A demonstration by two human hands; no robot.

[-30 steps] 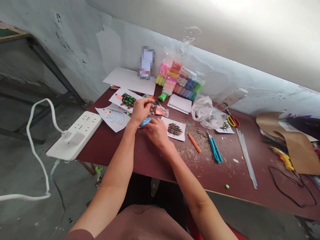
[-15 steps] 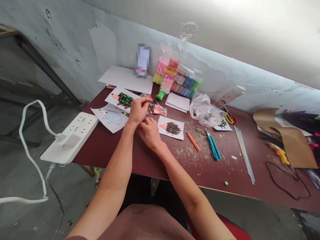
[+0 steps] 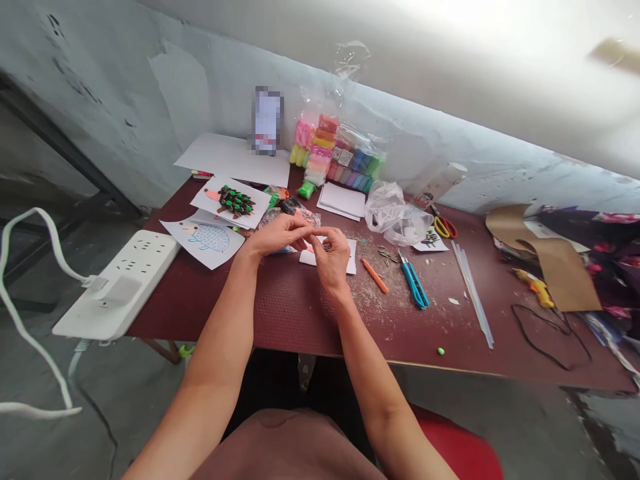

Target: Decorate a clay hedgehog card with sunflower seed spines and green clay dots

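At the left end of the dark red table [image 3: 290, 327], a white power strip [image 3: 117, 283] lies with its flat white cable [image 3: 30, 230] looping off toward the concrete floor. Just right of it are a paper card with a blue-spined hedgehog drawing [image 3: 207, 238] and a paper card with a hedgehog of dark seeds tipped in green [image 3: 231, 202]. Beyond them, the left hand [image 3: 277, 235] and right hand [image 3: 333, 257] meet over a small white paper card [image 3: 353, 257], which lies flat near the table's near edge, partly under them. Their fingers [image 3: 320, 239] curl together above it; whether they grip anything I cannot tell, as anything held is too small to make out.

Farther right lie loose sunflower seeds [image 3: 387, 255], an orange craft knife [image 3: 374, 275] and blue-handled scissors [image 3: 413, 281], among pale shavings. Any small piece slipping from the fingers could be lost among that debris, and the unweighted white card could slide if nudged, shifting anything set on it.
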